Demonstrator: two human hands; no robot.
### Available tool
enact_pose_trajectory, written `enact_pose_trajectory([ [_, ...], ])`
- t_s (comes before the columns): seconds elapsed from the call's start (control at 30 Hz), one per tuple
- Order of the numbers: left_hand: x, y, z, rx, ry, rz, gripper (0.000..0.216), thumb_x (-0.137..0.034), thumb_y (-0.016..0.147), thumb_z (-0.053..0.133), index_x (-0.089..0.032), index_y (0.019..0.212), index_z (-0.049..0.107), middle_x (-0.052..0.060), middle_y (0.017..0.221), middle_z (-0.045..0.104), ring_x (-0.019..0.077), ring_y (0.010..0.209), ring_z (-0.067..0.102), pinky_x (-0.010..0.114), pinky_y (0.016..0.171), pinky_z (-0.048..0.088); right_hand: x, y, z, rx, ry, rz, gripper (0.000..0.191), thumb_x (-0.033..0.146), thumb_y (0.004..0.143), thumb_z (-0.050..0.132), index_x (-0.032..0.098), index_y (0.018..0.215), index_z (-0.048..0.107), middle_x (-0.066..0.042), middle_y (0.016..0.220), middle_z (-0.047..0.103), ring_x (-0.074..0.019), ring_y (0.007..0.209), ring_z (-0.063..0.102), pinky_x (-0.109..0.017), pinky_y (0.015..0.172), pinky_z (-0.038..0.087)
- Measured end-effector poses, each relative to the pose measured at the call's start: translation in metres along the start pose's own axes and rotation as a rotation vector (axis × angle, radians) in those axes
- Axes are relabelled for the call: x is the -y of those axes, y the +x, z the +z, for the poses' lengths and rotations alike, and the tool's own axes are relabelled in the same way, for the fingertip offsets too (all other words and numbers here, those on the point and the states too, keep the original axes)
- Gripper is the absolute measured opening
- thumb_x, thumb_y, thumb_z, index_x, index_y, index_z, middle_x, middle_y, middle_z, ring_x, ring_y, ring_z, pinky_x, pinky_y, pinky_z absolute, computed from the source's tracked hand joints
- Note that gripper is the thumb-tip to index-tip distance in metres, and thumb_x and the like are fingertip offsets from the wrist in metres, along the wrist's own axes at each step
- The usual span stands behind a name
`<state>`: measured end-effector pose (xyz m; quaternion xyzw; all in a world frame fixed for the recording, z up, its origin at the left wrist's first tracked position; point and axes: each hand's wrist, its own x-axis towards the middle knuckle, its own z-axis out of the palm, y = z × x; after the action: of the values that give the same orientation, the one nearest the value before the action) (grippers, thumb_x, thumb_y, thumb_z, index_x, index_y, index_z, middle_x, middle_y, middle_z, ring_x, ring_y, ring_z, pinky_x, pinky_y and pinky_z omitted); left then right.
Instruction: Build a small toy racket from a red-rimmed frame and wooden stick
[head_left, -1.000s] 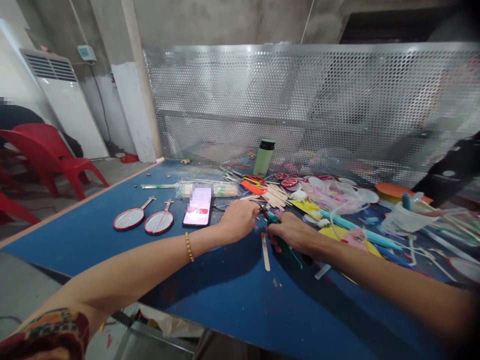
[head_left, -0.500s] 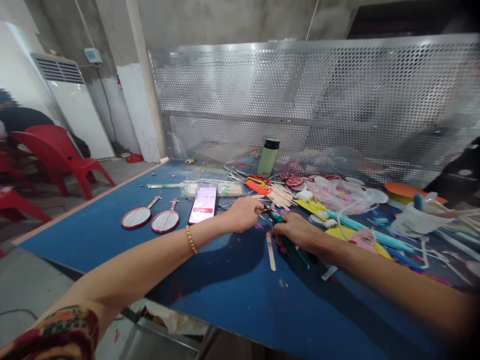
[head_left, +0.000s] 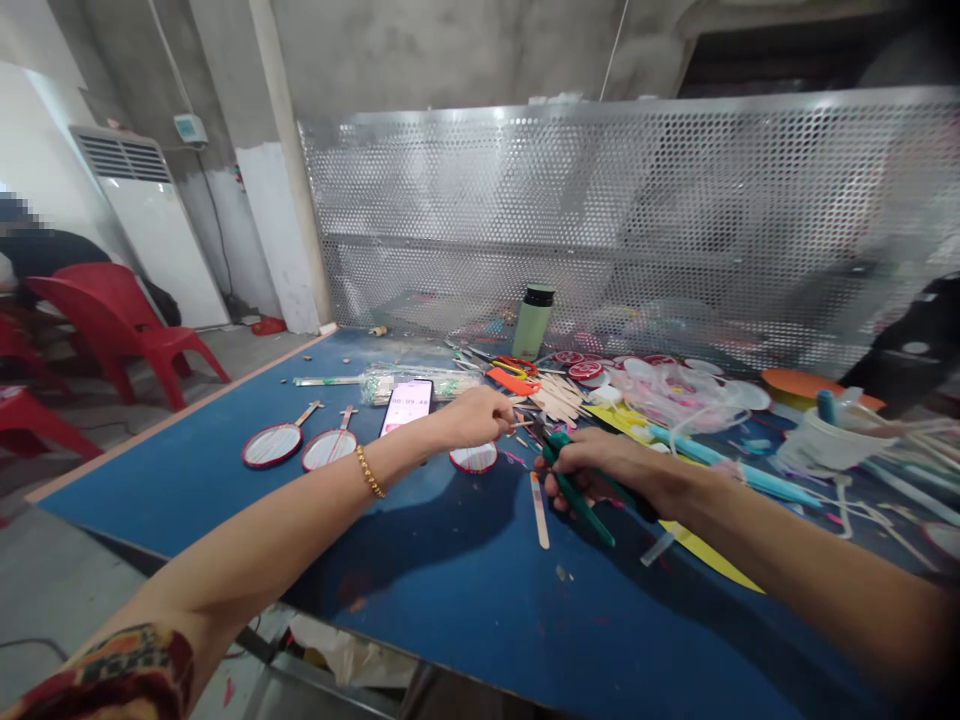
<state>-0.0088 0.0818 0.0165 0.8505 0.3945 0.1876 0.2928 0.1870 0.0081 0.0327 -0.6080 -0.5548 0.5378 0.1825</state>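
Pliers (head_left: 577,490) with green handles lie in the right hand (head_left: 592,465), which is closed around the handles; the dark nose points toward 11 o'clock, to the fingertips of the left hand (head_left: 476,415). The left hand is closed in a pinch on a thin wooden stick (head_left: 523,425) just at the nose of the pliers. Under the left hand, at 6 o'clock from it, a small round red-rimmed disc (head_left: 474,458) lies on the blue table (head_left: 450,600). A flat wooden stick (head_left: 539,508) lies on the table just at 9 o'clock of the pliers handles. At 9 o'clock from the left hand a phone (head_left: 406,405) lies with the screen lit, and farther the same way two round paddles (head_left: 300,445) lie side by side. A green bottle (head_left: 532,322) stands upright at 12 o'clock, near the perforated metal screen (head_left: 637,220).
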Motion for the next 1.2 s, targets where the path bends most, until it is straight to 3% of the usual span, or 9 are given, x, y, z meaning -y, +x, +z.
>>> enact_pose_trajectory([
  [0.1, -0.001, 0.0, 0.009, -0.004, -0.12, -0.042, 0.018, -0.028, 0.097, 0.063, -0.011, 0.091, 0.065, 0.0, 0.082, 0.065, 0.0113, 0.067, 0.061, 0.025, 0.061, 0.053, -0.002, 0.0, -0.002, -0.009, 0.039, -0.008, 0.021, 0.02, 0.066, 0.055, 0.015, 0.086, 0.059, -0.009, 0.077, 0.072, -0.0174, 0.066, 0.069, -0.023, 0.054, 0.051],
  [0.23, -0.009, -0.003, 0.017, 0.014, -0.31, -0.089, 0.023, -0.012, 0.097, 0.053, -0.011, 0.077, 0.063, -0.005, 0.059, 0.054, 0.0049, 0.042, 0.044, 0.017, 0.042, 0.037, -0.002, 0.0, 0.0, -0.093, 0.031, -0.022, 0.022, 0.02, 0.068, 0.056, 0.017, 0.089, 0.056, -0.007, 0.079, 0.071, -0.0168, 0.066, 0.069, -0.023, 0.053, 0.052],
  [0.33, -0.016, -0.006, 0.016, 0.006, -0.416, -0.109, 0.027, -0.005, 0.092, 0.049, -0.011, 0.07, 0.064, -0.005, 0.054, 0.053, 0.0041, 0.038, 0.042, 0.017, 0.039, 0.034, -0.002, 0.001, 0.003, -0.15, -0.028, -0.025, 0.019, 0.018, 0.068, 0.056, 0.017, 0.088, 0.056, -0.006, 0.077, 0.071, -0.0159, 0.062, 0.068, -0.02, 0.046, 0.046],
  [0.5, -0.024, -0.011, 0.011, 0.009, -0.516, -0.154, 0.027, -0.004, 0.086, 0.05, -0.011, 0.066, 0.066, -0.006, 0.046, 0.047, 0.0047, 0.034, 0.037, 0.017, 0.037, 0.029, -0.006, 0.005, 0.005, -0.216, -0.195, -0.078, 0.004, 0.016, 0.073, 0.055, 0.017, 0.076, 0.058, -0.002, 0.065, 0.067, -0.0144, 0.055, 0.064, -0.022, 0.049, 0.045],
  [0.57, -0.027, -0.013, 0.01, 0.02, -0.541, -0.175, 0.027, -0.002, 0.085, 0.048, -0.012, 0.065, 0.064, -0.008, 0.042, 0.042, 0.0044, 0.032, 0.032, 0.017, 0.036, 0.026, -0.01, 0.006, 0.005, -0.244, -0.28, -0.118, 0.01, 0.015, 0.076, 0.054, 0.018, 0.067, 0.057, -0.001, 0.057, 0.063, -0.014, 0.052, 0.061, -0.023, 0.049, 0.042],
  [0.73, -0.032, -0.016, 0.008, 0.032, -0.554, -0.215, 0.028, 0.002, 0.082, 0.045, -0.013, 0.062, 0.058, -0.008, 0.04, 0.041, 0.004, 0.032, 0.029, 0.017, 0.036, 0.023, -0.012, 0.007, 0.006, -0.31, -0.415, -0.181, 0.023, 0.013, 0.076, 0.056, 0.019, 0.054, 0.053, 0.0, 0.046, 0.057, -0.0122, 0.046, 0.053, -0.024, 0.049, 0.037],
  [0.87, -0.025, -0.013, 0.003, 0.014, -0.506, -0.224, 0.027, 0.001, 0.085, 0.049, -0.012, 0.064, 0.058, -0.008, 0.041, 0.043, 0.0046, 0.032, 0.03, 0.018, 0.035, 0.022, -0.009, 0.007, 0.002, -0.236, -0.358, -0.143, 0.016, 0.017, 0.075, 0.056, 0.018, 0.06, 0.057, -0.002, 0.056, 0.065, -0.0139, 0.05, 0.06, -0.023, 0.048, 0.04],
  [1.03, -0.017, -0.009, -0.008, -0.129, -0.453, -0.165, 0.023, 0.001, 0.083, 0.057, -0.011, 0.064, 0.062, -0.007, 0.048, 0.049, 0.0036, 0.038, 0.037, 0.016, 0.038, 0.026, -0.005, 0.002, -0.016, -0.193, -0.26, -0.142, 0.012, 0.027, 0.074, 0.058, 0.017, 0.073, 0.065, -0.006, 0.069, 0.072, -0.0165, 0.063, 0.067, -0.021, 0.047, 0.043],
  [1.2, -0.021, -0.009, -0.009, -0.236, -0.512, -0.109, 0.017, -0.008, 0.091, 0.053, -0.011, 0.082, 0.066, -0.006, 0.054, 0.054, 0.0033, 0.037, 0.039, 0.017, 0.038, 0.029, -0.003, -0.003, -0.018, -0.186, -0.241, -0.196, 0.019, 0.03, 0.072, 0.057, 0.016, 0.08, 0.067, -0.008, 0.08, 0.074, -0.0171, 0.066, 0.067, -0.023, 0.052, 0.046],
])
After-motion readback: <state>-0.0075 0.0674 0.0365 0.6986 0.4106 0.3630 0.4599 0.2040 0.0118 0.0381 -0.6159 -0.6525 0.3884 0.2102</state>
